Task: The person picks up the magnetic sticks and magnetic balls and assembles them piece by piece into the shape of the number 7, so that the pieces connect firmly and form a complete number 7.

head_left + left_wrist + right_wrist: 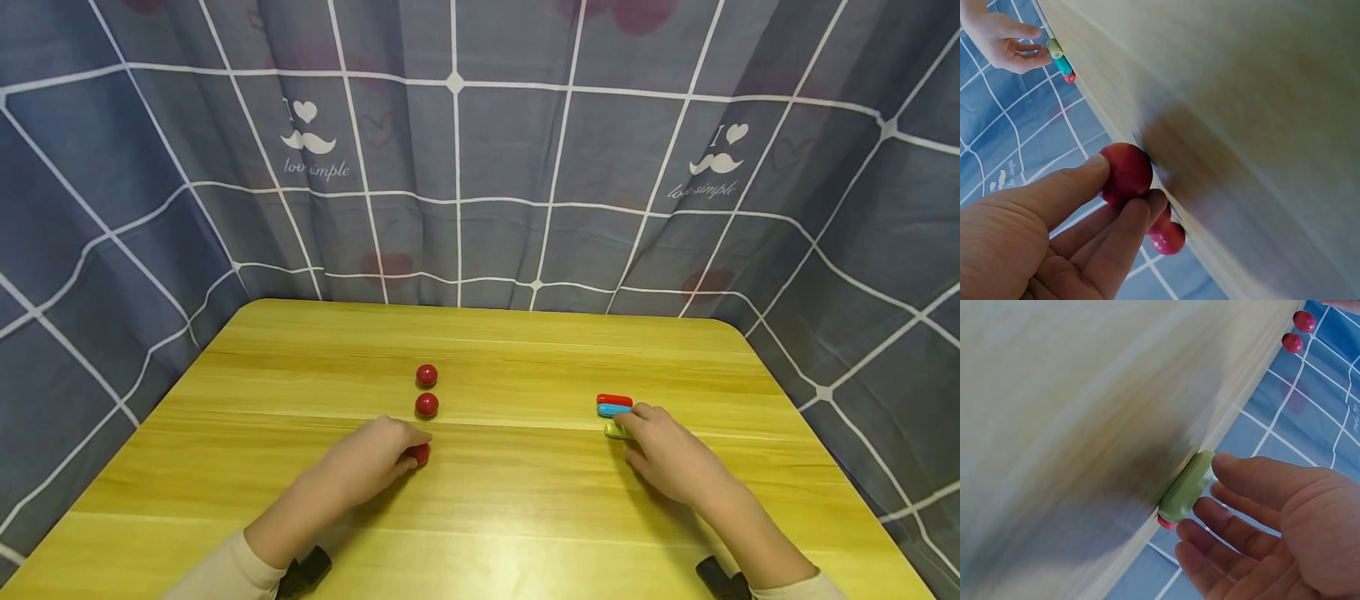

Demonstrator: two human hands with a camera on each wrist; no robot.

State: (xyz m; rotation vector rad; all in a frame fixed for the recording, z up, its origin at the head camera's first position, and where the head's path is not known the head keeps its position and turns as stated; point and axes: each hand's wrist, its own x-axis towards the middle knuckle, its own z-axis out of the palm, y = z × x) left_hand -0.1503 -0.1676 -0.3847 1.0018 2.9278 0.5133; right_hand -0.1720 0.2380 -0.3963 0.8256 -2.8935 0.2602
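Note:
My left hand (367,462) pinches a glossy red ball (1127,169) between thumb and fingers, close over the wooden table. Just beyond it in the head view, two more red balls stand in a line, a nearer ball (427,405) and a farther ball (427,375). On the right, my right hand (675,458) is at a short green ribbed cylinder (1186,487); the thumb tip is right at its edge and the other fingers are loosely bent beside it. Past the green one lie a blue cylinder (613,410) and a red cylinder (615,400), side by side.
The yellow wood-grain table (517,500) has rounded far corners. A grey-blue curtain (495,150) with white grid lines surrounds its back and sides. Black straps (303,573) show at both wrists.

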